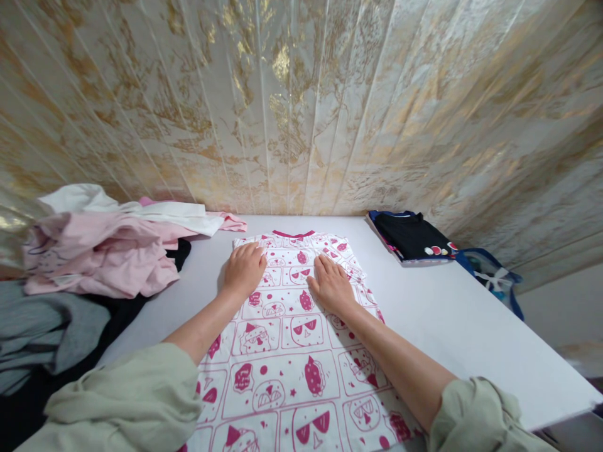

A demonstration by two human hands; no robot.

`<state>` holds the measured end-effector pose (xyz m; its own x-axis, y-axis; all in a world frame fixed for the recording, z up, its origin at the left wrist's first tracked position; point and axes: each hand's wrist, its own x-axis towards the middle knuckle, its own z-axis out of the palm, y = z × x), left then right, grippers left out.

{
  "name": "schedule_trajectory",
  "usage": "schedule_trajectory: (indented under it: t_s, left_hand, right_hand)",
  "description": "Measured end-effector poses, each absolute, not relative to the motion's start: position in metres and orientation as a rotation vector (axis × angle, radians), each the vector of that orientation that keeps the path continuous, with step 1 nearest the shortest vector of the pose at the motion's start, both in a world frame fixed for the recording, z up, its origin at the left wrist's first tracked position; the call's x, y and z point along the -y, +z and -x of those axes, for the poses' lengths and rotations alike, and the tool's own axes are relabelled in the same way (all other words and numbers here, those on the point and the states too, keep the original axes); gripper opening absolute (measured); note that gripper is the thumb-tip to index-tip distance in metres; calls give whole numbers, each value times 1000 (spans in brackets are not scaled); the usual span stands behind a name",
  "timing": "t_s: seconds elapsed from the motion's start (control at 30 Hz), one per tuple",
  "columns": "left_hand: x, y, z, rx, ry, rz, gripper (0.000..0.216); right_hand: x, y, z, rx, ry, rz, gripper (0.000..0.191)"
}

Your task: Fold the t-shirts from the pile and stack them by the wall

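A white T-shirt with a magenta cartoon print (301, 351) lies spread on the white table, its magenta neckline at the far end. My left hand (245, 269) rests palm down on the shirt's upper left edge, fingers stretched forward. On the upper right part my right hand (332, 282) lies flat, thumb turned inward and fingers spread a little. Neither hand grips the cloth. The shirt's lower end runs out of view at the bottom, and my forearms cover parts of its sides.
Rumpled pink clothing (103, 251), white clothing (141, 210) and grey clothing (51, 326) are heaped at the left. A folded black garment stack (409, 235) sits at the back right of the table (452, 326). Beside it is a blue-edged clear bag (494, 276). A gold-patterned curtain (292, 125) hangs behind.
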<state>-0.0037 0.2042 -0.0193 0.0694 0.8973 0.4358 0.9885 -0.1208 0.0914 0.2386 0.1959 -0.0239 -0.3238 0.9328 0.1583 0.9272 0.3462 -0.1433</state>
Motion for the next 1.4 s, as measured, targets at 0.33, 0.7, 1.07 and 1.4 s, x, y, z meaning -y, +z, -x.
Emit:
schedule_trajectory:
  t_s: [0.33,0.7,1.07,1.4]
  left_hand:
    - [-202,-21,5,1962,-644,2126,28]
    - [-181,-13,-56,2032,-387,2185,60]
    - [-165,-38,-77,1855,-326,2430,61]
    - [-164,-32,-78,1883,-322,2458,63]
  right_hand:
    - [-196,-26,-240,2372,56,1621,52]
    - [-197,-28,-239,2386,30,1636,55]
    - [-196,-28,-239,2384,24,1631,56]
    - [-195,-27,-238,2371,48,1611,54]
